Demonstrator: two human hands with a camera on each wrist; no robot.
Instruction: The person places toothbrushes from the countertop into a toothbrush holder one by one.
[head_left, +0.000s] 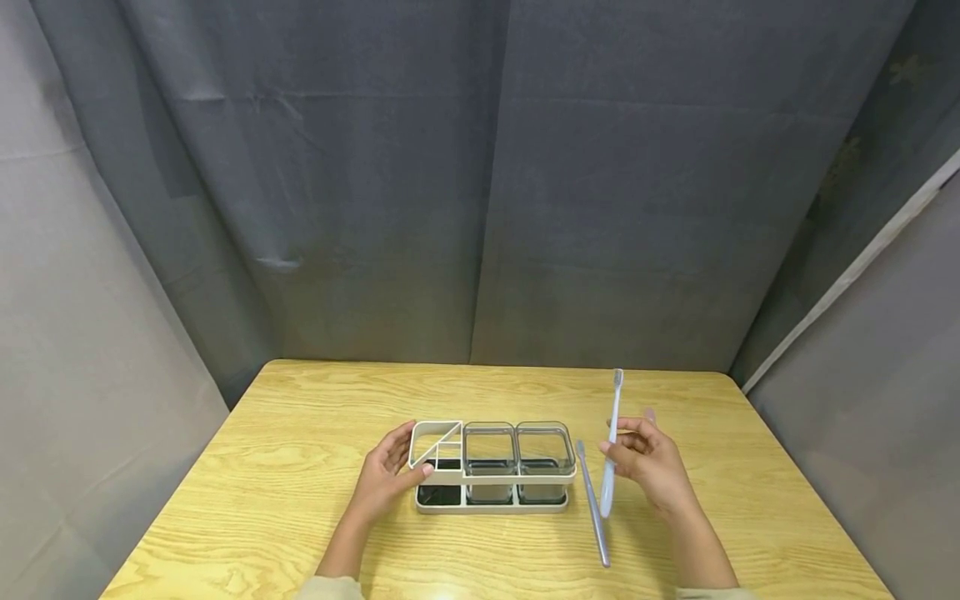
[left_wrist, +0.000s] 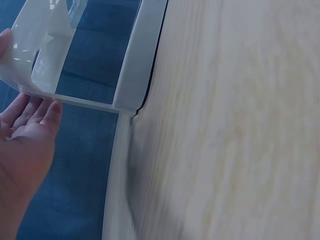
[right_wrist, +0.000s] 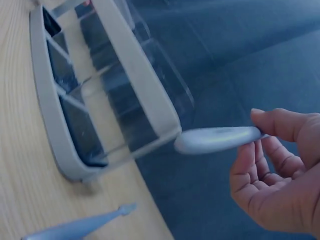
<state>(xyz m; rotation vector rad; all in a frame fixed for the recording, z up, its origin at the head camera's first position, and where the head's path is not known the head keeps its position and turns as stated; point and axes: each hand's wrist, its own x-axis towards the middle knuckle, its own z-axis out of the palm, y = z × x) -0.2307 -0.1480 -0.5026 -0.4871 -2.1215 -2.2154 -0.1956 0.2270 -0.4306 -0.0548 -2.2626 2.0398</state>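
Observation:
A white toothbrush holder [head_left: 498, 481] stands on the table, with a divided section at its left and two clear cups [head_left: 490, 450] at its middle and right. My left hand [head_left: 386, 473] grips the left end of its upper rim, thumb at the front and fingers round the far side. To the right of the holder, my right hand [head_left: 651, 467] pinches a pale blue toothbrush [head_left: 609, 479] between thumb and fingers, bristles up and handle end down. A darker blue-grey toothbrush [head_left: 594, 508] lies on the table between the holder and my right hand.
The wooden table [head_left: 300, 417] has rounded far corners. Something pinkish [head_left: 649, 413] shows just behind my right hand, mostly hidden. Grey curtains [head_left: 375, 208] hang behind the table and on both sides.

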